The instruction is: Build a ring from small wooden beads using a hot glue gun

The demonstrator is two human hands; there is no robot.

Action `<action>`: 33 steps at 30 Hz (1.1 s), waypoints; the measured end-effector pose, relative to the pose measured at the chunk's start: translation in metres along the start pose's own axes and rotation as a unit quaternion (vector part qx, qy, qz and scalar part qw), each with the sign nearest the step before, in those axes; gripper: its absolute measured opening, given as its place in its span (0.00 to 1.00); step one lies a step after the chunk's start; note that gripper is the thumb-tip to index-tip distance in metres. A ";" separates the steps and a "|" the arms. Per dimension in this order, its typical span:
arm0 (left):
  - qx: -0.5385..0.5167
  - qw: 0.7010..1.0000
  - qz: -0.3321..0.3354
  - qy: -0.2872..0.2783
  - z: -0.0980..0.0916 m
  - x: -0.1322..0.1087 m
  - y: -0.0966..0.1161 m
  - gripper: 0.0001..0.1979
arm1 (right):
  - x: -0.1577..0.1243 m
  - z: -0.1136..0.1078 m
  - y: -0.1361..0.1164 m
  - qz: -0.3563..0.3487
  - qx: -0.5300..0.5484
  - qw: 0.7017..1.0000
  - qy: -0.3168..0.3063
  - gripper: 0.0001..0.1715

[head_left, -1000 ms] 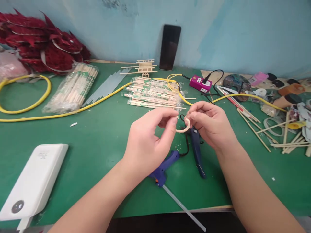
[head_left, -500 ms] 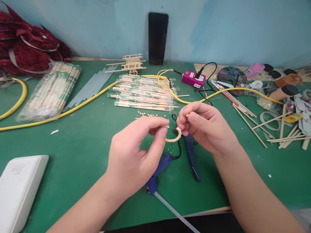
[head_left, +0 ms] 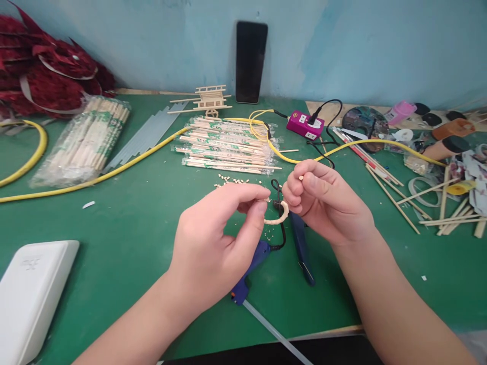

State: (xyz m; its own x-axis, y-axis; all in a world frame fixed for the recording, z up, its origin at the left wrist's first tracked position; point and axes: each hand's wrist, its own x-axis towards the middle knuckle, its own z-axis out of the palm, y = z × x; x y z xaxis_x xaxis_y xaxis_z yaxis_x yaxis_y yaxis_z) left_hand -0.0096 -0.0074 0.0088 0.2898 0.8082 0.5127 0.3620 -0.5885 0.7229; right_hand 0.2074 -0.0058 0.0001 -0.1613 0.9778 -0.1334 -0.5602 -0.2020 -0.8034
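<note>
Pinching curved wooden piece (head_left: 277,219); left hand (head_left: 216,243), right hand (head_left: 327,203).

Fingers (head_left: 255,209) hide both ends of the curved strip (head_left: 276,220); the frame edge crops the white box (head_left: 30,289).

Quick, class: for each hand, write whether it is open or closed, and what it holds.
Left hand: closed, pinching one end of the curved wooden piece.
Right hand: closed, pinching its other end.
</note>
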 end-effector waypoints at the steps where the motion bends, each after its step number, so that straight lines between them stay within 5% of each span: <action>1: 0.000 1.000 0.003 0.000 0.000 0.000 0.000 0.09 | 0.000 0.000 0.000 -0.001 0.003 1.000 -0.003 0.06; 10: 0.005 1.000 0.004 -0.001 0.000 0.000 -0.001 0.09 | -0.001 -0.001 0.002 -0.047 -0.011 0.999 0.012 0.03; 19: 0.042 0.999 0.012 0.013 0.001 -0.001 0.001 0.09 | -0.013 0.016 0.011 -0.176 -0.195 0.962 0.076 0.02; 33: 0.056 0.998 0.027 0.026 0.003 -0.001 0.001 0.07 | -0.017 0.025 0.013 -0.178 -0.230 0.953 0.082 0.17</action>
State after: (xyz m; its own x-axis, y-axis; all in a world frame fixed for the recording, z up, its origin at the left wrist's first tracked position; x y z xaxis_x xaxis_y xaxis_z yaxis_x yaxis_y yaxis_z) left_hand -0.0072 -0.0094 0.0078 0.2667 0.7742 0.5741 0.4446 -0.6273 0.6394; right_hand 0.1831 -0.0260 0.0065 0.1230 0.9829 0.1369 -0.1340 0.1531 -0.9791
